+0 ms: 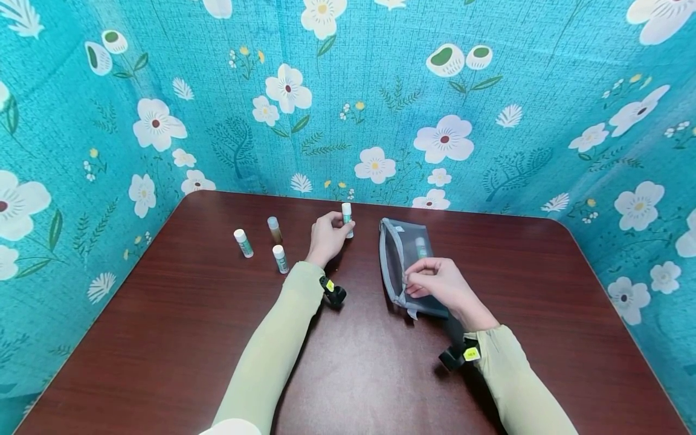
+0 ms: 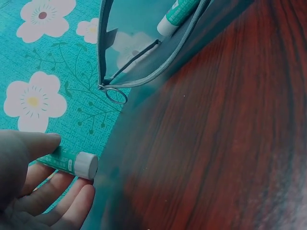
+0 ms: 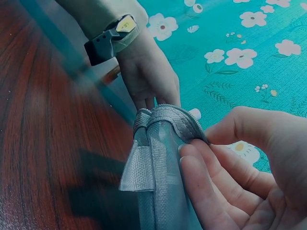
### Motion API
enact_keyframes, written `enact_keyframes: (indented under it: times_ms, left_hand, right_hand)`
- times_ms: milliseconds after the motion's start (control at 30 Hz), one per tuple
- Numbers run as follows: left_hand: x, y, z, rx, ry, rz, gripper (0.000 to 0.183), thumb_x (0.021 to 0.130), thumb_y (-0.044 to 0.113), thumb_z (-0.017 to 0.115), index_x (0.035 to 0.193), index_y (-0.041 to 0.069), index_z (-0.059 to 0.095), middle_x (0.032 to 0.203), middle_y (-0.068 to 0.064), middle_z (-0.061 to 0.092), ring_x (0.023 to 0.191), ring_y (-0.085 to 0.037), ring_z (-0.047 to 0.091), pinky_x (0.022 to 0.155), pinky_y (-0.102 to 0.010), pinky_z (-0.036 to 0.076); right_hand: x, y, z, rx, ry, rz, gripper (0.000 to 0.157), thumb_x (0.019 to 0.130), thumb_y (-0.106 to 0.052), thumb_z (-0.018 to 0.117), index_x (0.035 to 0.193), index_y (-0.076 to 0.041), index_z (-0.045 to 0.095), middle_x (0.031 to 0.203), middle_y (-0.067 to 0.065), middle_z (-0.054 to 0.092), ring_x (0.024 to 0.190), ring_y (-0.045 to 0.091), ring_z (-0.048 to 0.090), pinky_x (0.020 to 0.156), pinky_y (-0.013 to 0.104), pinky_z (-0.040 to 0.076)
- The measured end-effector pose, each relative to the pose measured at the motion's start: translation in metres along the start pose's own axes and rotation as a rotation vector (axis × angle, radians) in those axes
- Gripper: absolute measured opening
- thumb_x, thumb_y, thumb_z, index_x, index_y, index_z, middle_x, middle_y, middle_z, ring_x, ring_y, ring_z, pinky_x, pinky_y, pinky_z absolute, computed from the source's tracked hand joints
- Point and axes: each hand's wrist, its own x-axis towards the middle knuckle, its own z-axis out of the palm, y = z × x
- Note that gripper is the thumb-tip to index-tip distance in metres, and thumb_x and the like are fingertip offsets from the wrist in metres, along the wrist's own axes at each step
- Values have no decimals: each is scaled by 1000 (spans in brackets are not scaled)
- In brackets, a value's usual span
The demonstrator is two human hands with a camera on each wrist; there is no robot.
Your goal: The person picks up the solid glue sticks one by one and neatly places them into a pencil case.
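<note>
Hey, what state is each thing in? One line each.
Held tube: capped, upright
Left hand: pinching held tube
Gray pouch: unzipped, open
Right hand: pinching pouch edge
Tube in pouch: capped
Leftmost tube: capped, standing
Brown tube: capped, standing
Nearest tube: capped, standing

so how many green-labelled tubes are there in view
4: the leftmost tube and the nearest tube, both on the table; a third tube in the left hand; and a fourth tube inside the mesh pouch. Others may be hidden in there.

Pale green sleeves [image 1: 274, 341], black wrist cameras [image 1: 335, 295]
</note>
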Motion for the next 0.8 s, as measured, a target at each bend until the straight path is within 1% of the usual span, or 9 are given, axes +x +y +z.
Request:
enact_keyframes:
  times_ms: [200,367,500,600,800]
  left_hand:
    - [-1,2,-1,-22,6,13,27,96,23,75,118,10,69,99,-5,71,88,-18,70,83,-37,54]
    - [-4,1,-2,-30,9,19,31,94,23,77,120,10,66,101,-5,71,94,-19,66,83,-37,53]
    - [-6,1,-2,-60,4,21,29,93,21,78,117,9,66,102,-5,72,95,-19,67,81,-36,56]
    - [-8,1,-2,-77,3,26,28,92,21,79,115,9,68,102,-5,73,94,-18,68,78,-35,57]
    - [-10,5,-2,-79,4,49,29,92,23,80,115,10,71,101,-3,71,86,-15,70,75,-32,57]
  right_hand:
    - [0,0,0,5,3,-2,19,92,-1,68,102,15,68,87,17,73,71,23,72,69,38,62]
    - [0,0,0,2,5,5,19,92,-2,68,102,14,68,86,17,73,71,23,72,69,37,62]
    - [-1,0,0,4,2,2,19,93,-2,68,103,15,68,86,17,73,71,23,72,69,38,62]
    - [-1,0,0,9,-1,-1,20,93,-1,67,104,16,68,86,17,73,71,23,72,69,37,62]
    - [-1,-1,-1,6,1,-3,21,92,-1,67,104,16,68,86,17,73,71,23,72,69,37,62]
